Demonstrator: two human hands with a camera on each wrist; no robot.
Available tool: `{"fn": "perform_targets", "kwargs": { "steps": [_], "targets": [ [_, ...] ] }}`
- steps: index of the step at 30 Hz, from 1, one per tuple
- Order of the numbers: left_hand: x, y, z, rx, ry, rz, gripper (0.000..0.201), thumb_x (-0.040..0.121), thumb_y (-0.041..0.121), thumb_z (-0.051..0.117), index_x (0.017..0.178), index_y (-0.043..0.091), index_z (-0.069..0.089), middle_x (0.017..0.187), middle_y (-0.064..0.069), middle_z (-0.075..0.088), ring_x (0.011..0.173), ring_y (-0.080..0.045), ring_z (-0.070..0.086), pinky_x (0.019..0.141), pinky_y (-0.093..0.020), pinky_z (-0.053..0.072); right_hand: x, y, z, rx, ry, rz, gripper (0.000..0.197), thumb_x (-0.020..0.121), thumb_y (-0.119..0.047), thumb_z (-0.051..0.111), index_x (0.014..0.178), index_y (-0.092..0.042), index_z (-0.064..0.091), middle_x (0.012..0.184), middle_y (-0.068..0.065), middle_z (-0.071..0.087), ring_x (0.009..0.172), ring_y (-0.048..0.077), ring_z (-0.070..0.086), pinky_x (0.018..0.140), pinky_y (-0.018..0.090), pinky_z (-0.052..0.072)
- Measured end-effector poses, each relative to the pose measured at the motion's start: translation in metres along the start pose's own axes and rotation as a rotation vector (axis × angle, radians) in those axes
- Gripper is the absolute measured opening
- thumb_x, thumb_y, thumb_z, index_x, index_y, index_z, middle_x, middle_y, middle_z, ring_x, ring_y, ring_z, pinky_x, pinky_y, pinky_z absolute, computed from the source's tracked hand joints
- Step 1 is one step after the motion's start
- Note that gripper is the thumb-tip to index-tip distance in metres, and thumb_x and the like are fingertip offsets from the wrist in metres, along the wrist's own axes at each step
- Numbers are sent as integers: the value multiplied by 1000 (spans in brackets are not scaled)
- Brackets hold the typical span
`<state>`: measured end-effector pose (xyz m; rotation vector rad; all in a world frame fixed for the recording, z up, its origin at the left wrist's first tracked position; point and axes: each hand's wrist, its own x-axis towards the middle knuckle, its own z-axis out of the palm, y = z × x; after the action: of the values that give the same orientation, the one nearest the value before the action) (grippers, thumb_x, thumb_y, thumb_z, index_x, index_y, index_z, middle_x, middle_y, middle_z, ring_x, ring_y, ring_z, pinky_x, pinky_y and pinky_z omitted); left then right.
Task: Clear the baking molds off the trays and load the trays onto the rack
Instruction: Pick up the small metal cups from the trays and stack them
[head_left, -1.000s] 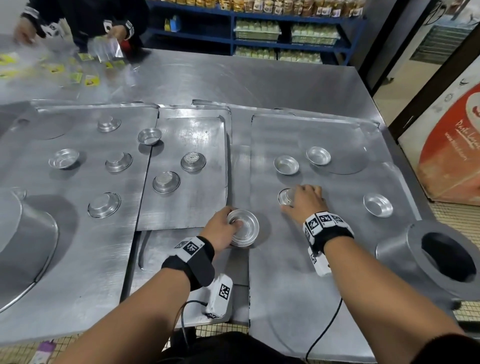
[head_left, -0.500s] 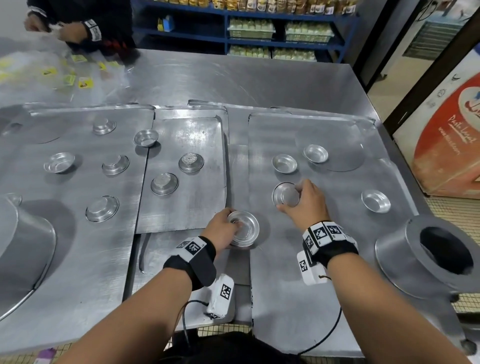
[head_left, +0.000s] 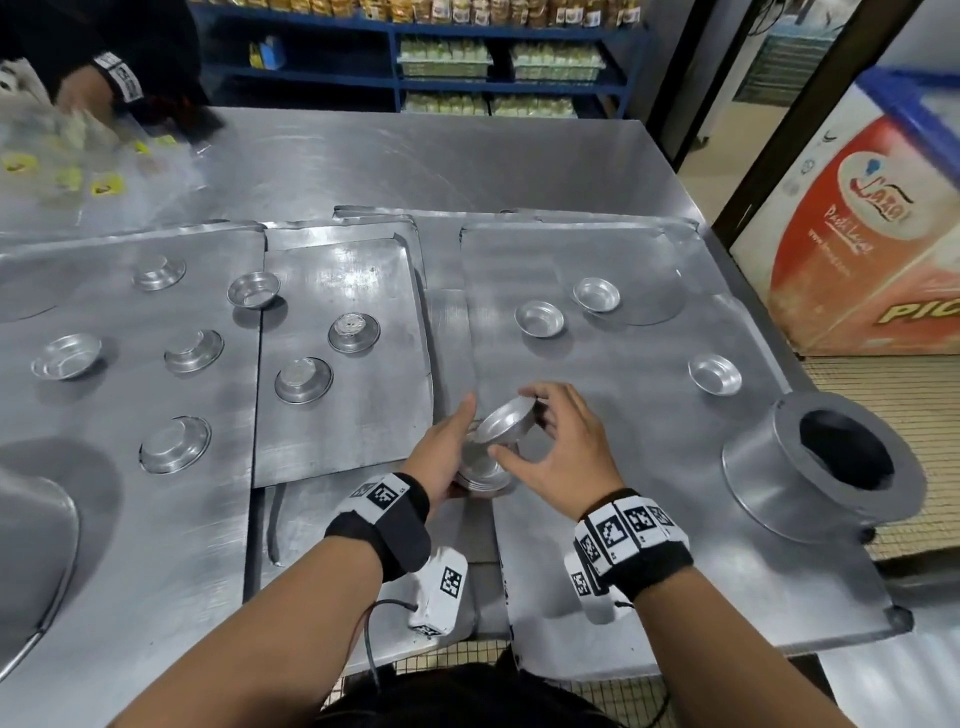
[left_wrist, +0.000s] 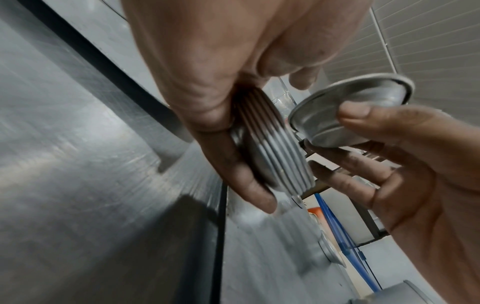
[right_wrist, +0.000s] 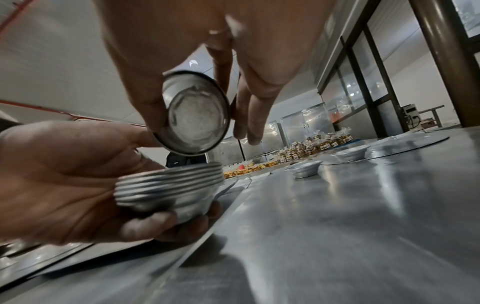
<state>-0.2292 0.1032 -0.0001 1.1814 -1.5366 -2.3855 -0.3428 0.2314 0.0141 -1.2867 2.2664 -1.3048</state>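
My left hand (head_left: 447, 457) grips a stack of nested round metal molds (head_left: 480, 475) (left_wrist: 272, 148) (right_wrist: 168, 185), held just above the gap between two trays. My right hand (head_left: 545, 441) pinches a single mold (head_left: 504, 421) (left_wrist: 345, 115) (right_wrist: 194, 115) between thumb and fingers, tilted, directly over the stack and not touching it. Three loose molds (head_left: 539, 318) (head_left: 596, 294) (head_left: 715, 374) sit on the right tray (head_left: 623, 493). Two upside-down molds (head_left: 354, 331) (head_left: 303, 380) lie on the middle tray (head_left: 343, 436). Several more, such as one mold (head_left: 175, 444), lie on the left tray (head_left: 130, 519).
A tall metal ring mold (head_left: 826, 462) lies tilted at the right tray's near corner. A large metal bowl (head_left: 31, 551) sits at the left edge. Another person's hand (head_left: 88, 93) works over plastic bags (head_left: 62, 156) at the far left. Blue shelves (head_left: 447, 57) stand behind the table.
My right hand lifted a mold off the right tray and carried it left, over the stack. My left hand raised the stack slightly.
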Motion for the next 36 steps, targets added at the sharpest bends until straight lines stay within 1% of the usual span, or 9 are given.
{"fn": "perform_targets", "kwargs": {
  "steps": [4, 10, 15, 19, 24, 26, 28, 31, 36],
  "targets": [
    [0, -3, 2, 21, -2, -5, 77, 71, 78, 62, 118, 19, 68, 111, -12, 73, 104, -32, 70, 96, -56, 51, -8, 1, 2, -23, -31, 14, 67, 62, -36, 86, 121, -24, 55, 117, -12, 57, 105, 7, 60, 94, 32, 52],
    [0, -3, 9, 37, 11, 38, 35, 77, 22, 76, 109, 14, 65, 106, -20, 72, 98, -39, 70, 83, -66, 53, -16, 4, 5, -54, -55, 54, 73, 65, -40, 85, 130, -23, 57, 127, -11, 61, 114, 6, 59, 100, 32, 50],
    [4, -7, 15, 74, -4, 84, 42, 67, 21, 75, 107, 16, 65, 106, -19, 71, 102, -40, 68, 84, -64, 53, -22, 13, -1, -123, -128, 134, 78, 67, -53, 76, 137, -33, 48, 128, -16, 61, 116, 7, 59, 102, 33, 48],
    [3, -7, 20, 85, -18, 104, 34, 77, 13, 72, 109, 13, 62, 109, -23, 67, 97, -38, 67, 83, -62, 55, -25, 18, -9, -136, -220, 157, 81, 71, -55, 74, 142, -34, 42, 132, -16, 59, 119, 7, 57, 103, 31, 47],
    [9, -8, 25, 105, 4, 114, 24, 90, -2, 63, 111, 7, 59, 101, -19, 66, 87, -32, 66, 64, -43, 60, -23, 23, -20, -131, -287, 169, 75, 74, -42, 73, 143, -31, 44, 130, -12, 62, 115, 7, 59, 96, 25, 50],
    [11, -8, 29, 96, 9, 113, 26, 90, -5, 62, 113, 4, 58, 100, -19, 65, 86, -33, 66, 65, -49, 61, -17, 31, -23, -157, -304, 186, 72, 74, -34, 71, 141, -32, 45, 131, -12, 62, 118, 8, 59, 95, 29, 52],
    [17, -9, 32, 122, 30, 122, 26, 89, -6, 63, 111, 6, 59, 99, -18, 65, 88, -31, 65, 79, -59, 57, -8, 39, -27, -254, -319, 225, 69, 74, -24, 66, 140, -30, 48, 135, -9, 60, 122, 12, 58, 99, 34, 50],
    [22, -10, 37, 157, 53, 145, 24, 87, -5, 66, 103, 13, 61, 93, -14, 66, 85, -27, 63, 85, -58, 53, 7, 53, -36, -419, -267, 368, 57, 76, -22, 60, 133, -26, 56, 131, -2, 62, 117, 21, 61, 99, 37, 50],
    [29, -7, 46, 156, 38, 143, 23, 88, -5, 65, 101, 13, 60, 88, -11, 64, 78, -25, 62, 72, -43, 55, 30, 73, -56, -607, -135, 488, 46, 81, -24, 60, 127, -19, 60, 126, 6, 64, 113, 29, 62, 92, 38, 52]
  ]
}}
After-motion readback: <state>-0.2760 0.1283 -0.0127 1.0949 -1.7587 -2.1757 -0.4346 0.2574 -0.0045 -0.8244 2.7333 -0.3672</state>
